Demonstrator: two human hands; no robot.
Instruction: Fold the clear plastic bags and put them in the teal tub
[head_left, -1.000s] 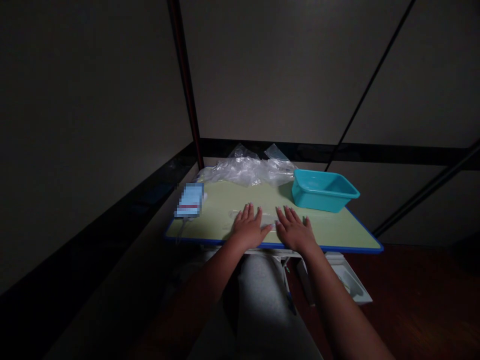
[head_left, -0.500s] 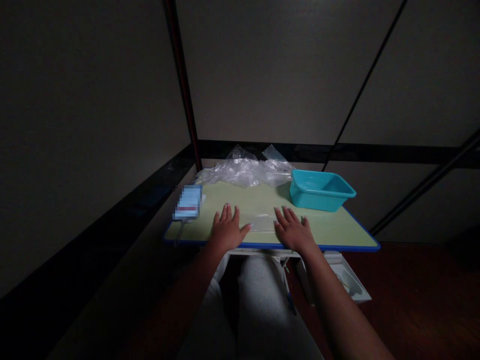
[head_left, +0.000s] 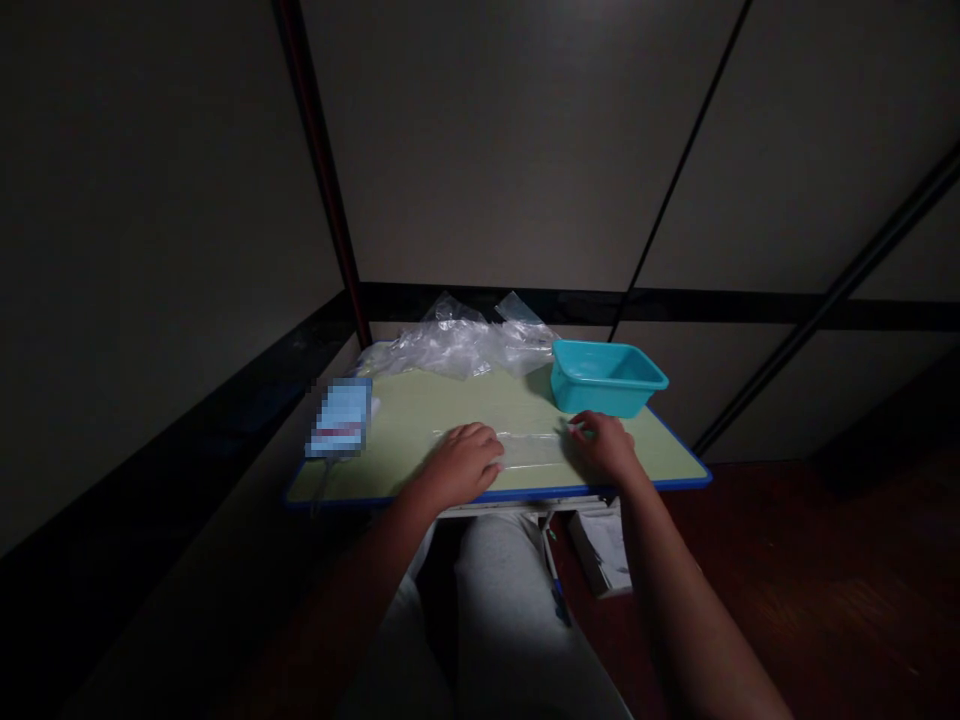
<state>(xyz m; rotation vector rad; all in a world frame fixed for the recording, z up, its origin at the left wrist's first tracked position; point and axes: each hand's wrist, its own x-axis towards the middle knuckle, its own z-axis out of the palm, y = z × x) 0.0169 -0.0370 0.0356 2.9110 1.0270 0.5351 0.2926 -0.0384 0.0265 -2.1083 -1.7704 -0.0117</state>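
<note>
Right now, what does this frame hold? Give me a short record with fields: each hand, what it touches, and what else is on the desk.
Left hand: fingers curled, on the left end of the flat clear bag
Right hand: fingers curled, at the bag's right end; grip unclear
Desk: green top, blue edge
Behind right hand: teal tub
Far edge: pile of clear bags
Left edge: blurred blue item

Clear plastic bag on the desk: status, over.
Left hand curled on left end, right hand at right end. Clear plastic bag flat. Teal plastic tub close behind.
</note>
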